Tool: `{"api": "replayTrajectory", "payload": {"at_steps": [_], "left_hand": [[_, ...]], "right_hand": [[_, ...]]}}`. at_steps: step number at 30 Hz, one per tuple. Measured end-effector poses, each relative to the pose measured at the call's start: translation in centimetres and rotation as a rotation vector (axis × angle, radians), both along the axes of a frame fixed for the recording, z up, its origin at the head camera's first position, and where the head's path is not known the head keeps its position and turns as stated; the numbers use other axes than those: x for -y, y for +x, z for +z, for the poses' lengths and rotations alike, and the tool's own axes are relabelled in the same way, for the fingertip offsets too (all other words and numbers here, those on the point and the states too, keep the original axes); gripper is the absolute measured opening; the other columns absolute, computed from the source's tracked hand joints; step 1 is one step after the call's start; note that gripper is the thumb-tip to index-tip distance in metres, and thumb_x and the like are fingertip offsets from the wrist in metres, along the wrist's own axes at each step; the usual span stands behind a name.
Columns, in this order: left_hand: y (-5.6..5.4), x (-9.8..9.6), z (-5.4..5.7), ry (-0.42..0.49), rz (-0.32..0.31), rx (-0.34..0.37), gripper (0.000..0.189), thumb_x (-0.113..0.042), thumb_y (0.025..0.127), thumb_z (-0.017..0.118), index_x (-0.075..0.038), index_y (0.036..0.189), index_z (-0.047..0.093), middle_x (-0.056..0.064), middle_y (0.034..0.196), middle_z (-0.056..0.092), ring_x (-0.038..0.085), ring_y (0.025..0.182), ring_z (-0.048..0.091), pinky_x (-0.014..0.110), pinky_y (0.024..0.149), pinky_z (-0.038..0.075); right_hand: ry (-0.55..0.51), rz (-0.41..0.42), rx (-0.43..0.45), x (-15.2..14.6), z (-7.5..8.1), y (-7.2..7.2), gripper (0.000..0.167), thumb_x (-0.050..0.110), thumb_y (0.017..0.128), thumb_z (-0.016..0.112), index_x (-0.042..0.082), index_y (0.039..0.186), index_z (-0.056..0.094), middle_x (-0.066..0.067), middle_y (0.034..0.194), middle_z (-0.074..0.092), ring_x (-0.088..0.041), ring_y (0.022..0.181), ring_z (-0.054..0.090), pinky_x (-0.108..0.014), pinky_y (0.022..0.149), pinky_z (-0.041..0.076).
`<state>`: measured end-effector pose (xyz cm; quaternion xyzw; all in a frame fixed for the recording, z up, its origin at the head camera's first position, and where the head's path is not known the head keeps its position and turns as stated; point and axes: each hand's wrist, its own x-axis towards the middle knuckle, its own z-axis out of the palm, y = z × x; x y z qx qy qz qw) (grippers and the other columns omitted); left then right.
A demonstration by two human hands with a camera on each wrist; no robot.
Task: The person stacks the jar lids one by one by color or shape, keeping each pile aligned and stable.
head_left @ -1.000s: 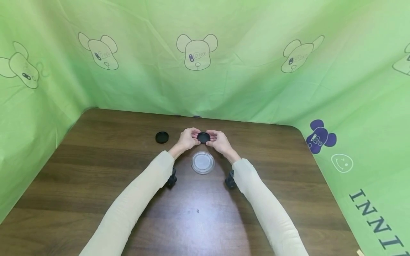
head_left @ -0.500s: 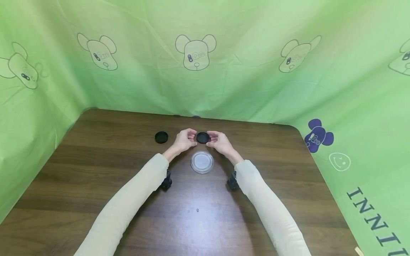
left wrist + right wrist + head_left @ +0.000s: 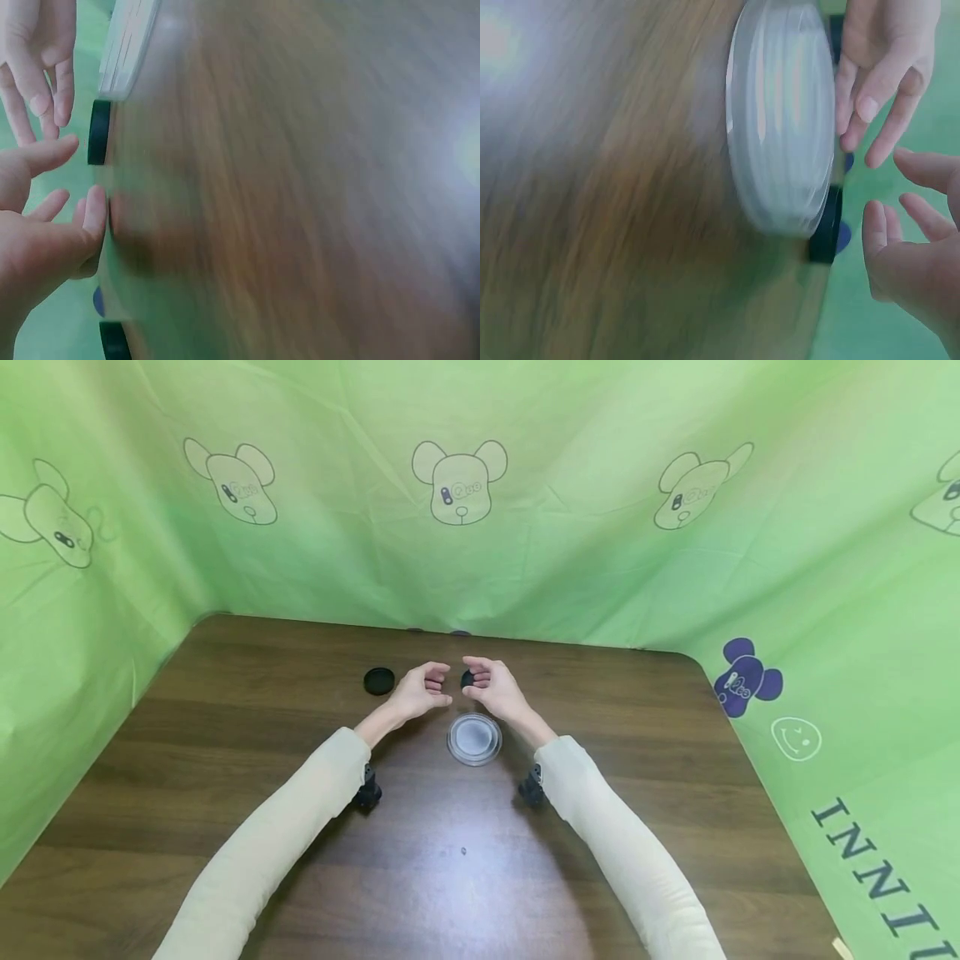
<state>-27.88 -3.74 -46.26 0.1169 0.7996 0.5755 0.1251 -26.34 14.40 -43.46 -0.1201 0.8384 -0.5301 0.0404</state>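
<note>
My left hand (image 3: 420,692) hovers over the table between two shallow round black discs with raised rims, its fingers loosely bent and nothing in them. The left disc (image 3: 378,681) lies just beyond it to the left. My right hand (image 3: 495,689) is above the other disc (image 3: 467,679), hiding most of it in the head view. In the right wrist view, that disc (image 3: 826,225) sits on the table apart from the spread fingers (image 3: 874,225). Nearer to me stands a round clear plastic stack (image 3: 474,740), which looks layered from the side in the right wrist view.
The brown wooden table (image 3: 262,760) carries a tiny dark speck (image 3: 463,851) in front of the clear stack. A green printed curtain (image 3: 337,527) surrounds the back and sides. Small black cameras (image 3: 367,789) hang under both wrists.
Both hands held the right black disc a second ago; they have let go of it. My left hand has moved left, and my right hand has come slightly left, over the disc.
</note>
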Motion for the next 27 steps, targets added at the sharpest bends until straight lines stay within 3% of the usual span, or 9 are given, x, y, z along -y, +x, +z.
{"api": "replayTrajectory", "payload": {"at_steps": [5,12,20,27], "left_hand": [[0.3,1.7,0.6,0.047,-0.008,0.009,0.062,0.005,0.081,0.071,0.002,0.138,0.046,0.024,0.127,0.051,0.035,0.114,0.055,0.034,0.095,0.048],[0.1,5.0,1.7,0.151,0.07,0.0,0.064,0.01,0.081,0.069,0.005,0.139,0.043,0.03,0.13,0.047,0.04,0.117,0.05,0.04,0.098,0.046],[-0.6,8.2,2.5,0.168,0.136,0.006,0.061,0.007,0.085,0.066,0.004,0.141,0.041,0.029,0.134,0.045,0.04,0.122,0.047,0.036,0.095,0.047],[-0.9,10.9,2.5,0.106,0.17,0.007,0.058,0.002,0.089,0.065,0.002,0.142,0.041,0.027,0.135,0.044,0.038,0.123,0.046,0.04,0.1,0.043]], "right_hand": [[-0.007,-0.019,0.008,1.5,0.4,-0.2,0.055,-0.012,0.084,0.064,-0.008,0.136,0.047,-0.032,0.123,0.049,-0.042,0.111,0.054,-0.038,0.098,0.045],[0.067,0.013,0.048,3.5,0.6,-0.2,0.055,-0.007,0.083,0.065,-0.006,0.136,0.049,-0.029,0.125,0.054,-0.039,0.113,0.054,-0.039,0.098,0.045],[0.098,-0.002,0.053,6.7,0.6,0.5,0.048,-0.002,0.086,0.064,-0.003,0.134,0.053,-0.025,0.125,0.056,-0.035,0.112,0.057,-0.038,0.096,0.047],[0.086,-0.05,0.047,9.7,0.2,1.2,0.042,-0.001,0.089,0.062,0.001,0.131,0.057,-0.021,0.122,0.055,-0.03,0.107,0.057,-0.035,0.093,0.048]]}}
